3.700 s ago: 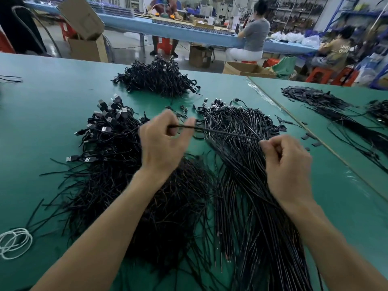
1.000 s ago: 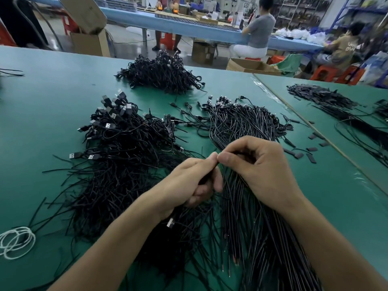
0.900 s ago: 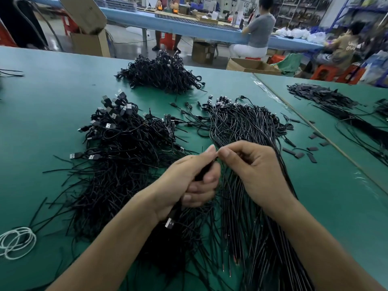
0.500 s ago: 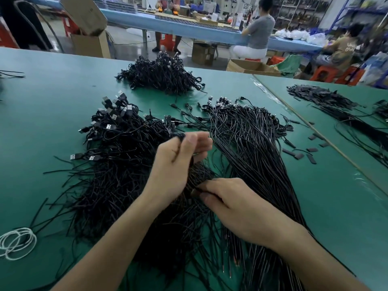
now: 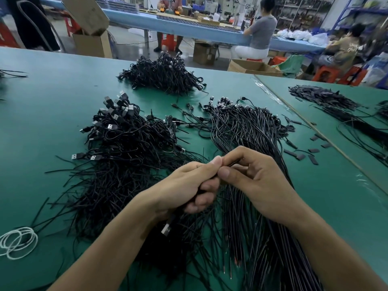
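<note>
On the bench [image 5: 42, 101], both hands have shifted in the last half second. The left hand [image 5: 184, 185], previously raised left of the straight cable bundle [image 5: 247, 131], and the right hand [image 5: 258, 185], previously lower at that bundle's left edge, now meet over the same edge. The left hand grips one black cable [image 5: 171, 219] in curled fingers. The right hand pinches it between thumb and forefinger. The USB plug [image 5: 165, 229] hangs below the left hand. Far behind the bundle, an open carton [image 5: 90, 45] holds a second carton [image 5: 88, 13], tilted.

This table [image 5: 52, 91] shows three black cable heaps [image 5: 126, 143] (two near, one farther), two hands [image 5: 189, 185], one white coil [image 5: 17, 241].
</note>
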Motion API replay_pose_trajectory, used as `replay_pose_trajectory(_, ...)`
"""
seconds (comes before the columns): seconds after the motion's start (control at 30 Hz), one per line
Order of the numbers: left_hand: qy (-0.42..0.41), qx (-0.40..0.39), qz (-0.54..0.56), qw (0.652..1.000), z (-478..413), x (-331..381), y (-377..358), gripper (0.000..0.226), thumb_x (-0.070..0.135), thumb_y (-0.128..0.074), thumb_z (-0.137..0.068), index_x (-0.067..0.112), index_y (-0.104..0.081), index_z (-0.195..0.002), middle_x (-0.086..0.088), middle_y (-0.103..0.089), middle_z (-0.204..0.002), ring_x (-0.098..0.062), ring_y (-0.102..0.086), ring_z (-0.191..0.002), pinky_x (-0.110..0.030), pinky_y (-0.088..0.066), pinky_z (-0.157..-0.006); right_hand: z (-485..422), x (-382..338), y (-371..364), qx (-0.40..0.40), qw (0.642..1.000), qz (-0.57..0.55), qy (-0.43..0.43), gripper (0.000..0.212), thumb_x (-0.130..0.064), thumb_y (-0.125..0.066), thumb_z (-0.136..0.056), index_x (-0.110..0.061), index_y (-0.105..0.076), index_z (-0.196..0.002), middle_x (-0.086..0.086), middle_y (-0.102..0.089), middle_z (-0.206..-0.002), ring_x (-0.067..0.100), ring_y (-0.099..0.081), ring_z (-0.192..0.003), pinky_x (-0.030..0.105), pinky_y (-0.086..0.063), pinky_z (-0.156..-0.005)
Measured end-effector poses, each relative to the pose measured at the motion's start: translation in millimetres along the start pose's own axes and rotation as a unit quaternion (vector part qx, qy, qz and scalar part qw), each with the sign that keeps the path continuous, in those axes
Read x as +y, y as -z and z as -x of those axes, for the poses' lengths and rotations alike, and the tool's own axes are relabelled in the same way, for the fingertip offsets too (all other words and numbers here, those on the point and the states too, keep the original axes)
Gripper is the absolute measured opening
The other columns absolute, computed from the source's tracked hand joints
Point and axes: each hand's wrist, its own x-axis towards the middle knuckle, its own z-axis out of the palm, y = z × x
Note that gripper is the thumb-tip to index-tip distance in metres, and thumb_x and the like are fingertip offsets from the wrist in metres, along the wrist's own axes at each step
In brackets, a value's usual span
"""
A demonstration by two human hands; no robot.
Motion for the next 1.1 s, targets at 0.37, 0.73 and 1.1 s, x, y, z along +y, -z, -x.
replay_pose_trajectory(0.37,-0.106,0.183,-0.118,0.970,-8.6,-6.1,-9.4,0.060,0.049,-0.040,-0.100,0.006,-0.050,-0.060,-0.015,-0.043,-0.064,-0.032,-0.042,-0.061,-0.046,-0.044,-0.065,-0.4,4.1,-8.8,0.070,0.991,0.104,0.043,0.009,-0.018,-0.071,-0.091,-0.025,-0.067,-0.086,-0.001,-0.066,-0.076,0.020,-0.060,-0.066,0.045,-0.051,-0.063)
replay_pose_trajectory(0.73,0.003,0.144,0.043,0.989,-8.9,-9.6,-2.7,0.070,0.070,-0.027,-0.097,0.022,-0.066,-0.063,0.002,-0.048,-0.049,-0.008,-0.033,-0.030,-0.013,-0.026,-0.032,-22.6,3.8,-16.3,0.098,0.991,0.080,0.043,0.007,-0.021,-0.075,-0.088,-0.022,-0.072,-0.094,-0.006,-0.071,-0.077,0.012,-0.067,-0.064,0.029,-0.055,-0.060)
replay_pose_trajectory(1.1,-0.093,0.334,0.166,0.923,-11.2,-5.8,12.1,0.055,0.057,-0.033,-0.099,0.017,-0.040,-0.064,0.006,-0.031,-0.045,-0.005,-0.026,-0.031,-0.014,-0.021,-0.030,-3.1,68.9,-35.1,-0.060,0.883,0.418,-0.207,0.030,-0.041,-0.061,-0.095,-0.021,-0.064,-0.118,-0.004,-0.061,-0.109,0.016,-0.058,-0.102,0.025,-0.043,-0.078)
